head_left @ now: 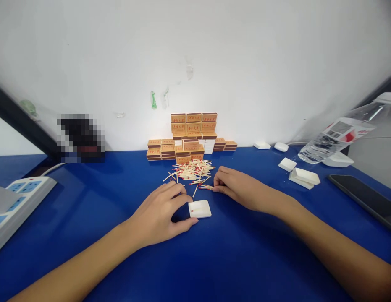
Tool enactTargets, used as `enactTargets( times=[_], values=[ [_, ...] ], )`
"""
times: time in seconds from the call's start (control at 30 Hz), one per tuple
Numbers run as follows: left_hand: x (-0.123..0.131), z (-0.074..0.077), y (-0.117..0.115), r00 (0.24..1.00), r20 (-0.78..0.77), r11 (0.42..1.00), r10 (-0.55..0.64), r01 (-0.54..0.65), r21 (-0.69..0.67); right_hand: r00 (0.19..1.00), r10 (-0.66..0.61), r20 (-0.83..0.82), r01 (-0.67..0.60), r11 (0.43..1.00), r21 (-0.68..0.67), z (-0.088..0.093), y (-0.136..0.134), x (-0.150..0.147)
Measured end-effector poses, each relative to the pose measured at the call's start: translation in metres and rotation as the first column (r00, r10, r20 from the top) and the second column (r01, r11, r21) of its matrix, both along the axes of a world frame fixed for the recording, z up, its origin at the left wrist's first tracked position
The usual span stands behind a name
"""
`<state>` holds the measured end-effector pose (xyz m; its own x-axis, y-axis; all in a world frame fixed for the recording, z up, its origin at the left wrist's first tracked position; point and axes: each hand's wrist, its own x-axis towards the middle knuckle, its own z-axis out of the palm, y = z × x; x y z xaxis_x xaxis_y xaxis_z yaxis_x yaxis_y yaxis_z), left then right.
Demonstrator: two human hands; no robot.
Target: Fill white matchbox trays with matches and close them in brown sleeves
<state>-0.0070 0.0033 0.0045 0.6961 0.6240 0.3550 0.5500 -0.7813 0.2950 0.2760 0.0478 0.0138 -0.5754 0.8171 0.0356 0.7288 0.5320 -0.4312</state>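
Note:
A small white matchbox tray (201, 209) lies open side up on the blue table, with a red-tipped match inside. My left hand (165, 212) holds its left end between thumb and index finger. To the right and farther back, my right hand (229, 184) is closed, its fingertips pinching the pale ends of matches (206, 187). Their red heads point left. Just behind both hands lies a loose pile of red-tipped matches (195, 169). Orange matchboxes (193, 128) are stacked behind the pile.
Several white trays (305, 177) lie at the right, near a tilted plastic bottle (337, 132) and a black phone (365, 197). A white power strip (23, 201) sits on the blue table (195, 264) at the left. A white wall stands behind.

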Motion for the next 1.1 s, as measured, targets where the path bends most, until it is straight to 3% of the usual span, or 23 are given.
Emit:
enactTargets(
  times=[0.17, 0.43, 0.53, 0.63, 0.73, 0.87, 1.1],
  values=[
    [-0.001, -0.001, 0.001, 1.0, -0.005, 1.0, 0.009, -0.009, -0.009, 1.0, 0.022, 0.02, -0.023, 0.998, 0.062, 0.002, -0.006, 0.004],
    [-0.001, -0.002, 0.002, 1.0, -0.001, 1.0, 0.016, -0.016, -0.004, 0.998, 0.056, 0.008, -0.056, 0.994, 0.094, 0.023, -0.028, -0.002],
    [0.0, -0.001, 0.002, 1.0, -0.002, 1.0, 0.017, -0.017, -0.001, 0.99, 0.109, 0.084, -0.123, 0.976, 0.179, 0.017, -0.037, -0.016],
    [0.0, -0.002, 0.003, 1.0, 0.009, 1.0, 0.016, -0.016, -0.002, 0.964, 0.114, 0.239, -0.195, 0.918, 0.346, 0.006, -0.044, -0.029],
    [0.0, -0.003, 0.003, 1.0, 0.011, 1.0, 0.018, -0.018, -0.006, 0.946, 0.122, 0.301, -0.248, 0.869, 0.427, -0.002, -0.045, -0.034],
    [0.0, -0.003, 0.002, 1.0, -0.004, 1.0, 0.016, -0.016, -0.014, 0.952, 0.181, 0.246, -0.27, 0.874, 0.403, -0.002, -0.046, -0.032],
    [-0.001, -0.003, 0.002, 1.0, 0.001, 1.0, -0.012, 0.012, -0.001, 0.973, 0.189, 0.129, -0.217, 0.942, 0.255, 0.003, -0.046, -0.037]
  ],
)
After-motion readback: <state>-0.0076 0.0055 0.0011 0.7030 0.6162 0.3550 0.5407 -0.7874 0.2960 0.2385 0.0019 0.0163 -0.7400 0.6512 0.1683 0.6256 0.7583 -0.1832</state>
